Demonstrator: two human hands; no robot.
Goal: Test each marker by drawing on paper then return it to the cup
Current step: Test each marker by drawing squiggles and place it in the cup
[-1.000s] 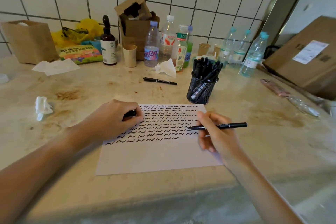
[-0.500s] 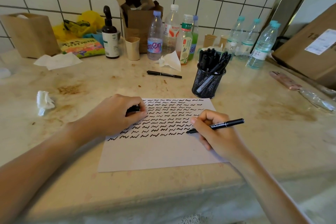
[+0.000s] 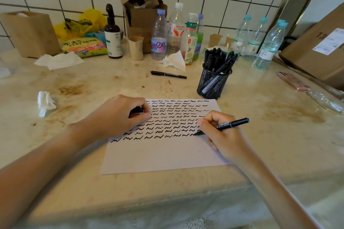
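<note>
A white sheet of paper (image 3: 158,154) lies on the counter, its upper half filled with rows of black squiggles. My right hand (image 3: 223,135) grips a black marker (image 3: 232,123), whose tip touches the paper at the right end of the lowest squiggle row. My left hand (image 3: 119,115) rests on the paper's upper left corner, closed around a black marker cap (image 3: 137,110). Just beyond the paper's far right corner stands a black mesh cup (image 3: 213,84) full of black markers. One more black marker (image 3: 168,74) lies loose on the counter behind the paper.
Along the tiled wall stand several plastic bottles (image 3: 159,37), a dark spray bottle (image 3: 112,33), paper cups (image 3: 136,47) and cardboard boxes (image 3: 29,31). Crumpled tissues (image 3: 45,101) lie at left. A pink phone (image 3: 292,81) and a big carton (image 3: 320,48) sit at right.
My right hand has lowered the marker tip onto the paper at the end of the bottom row. The view has shifted slightly downward; my left hand stays put.
</note>
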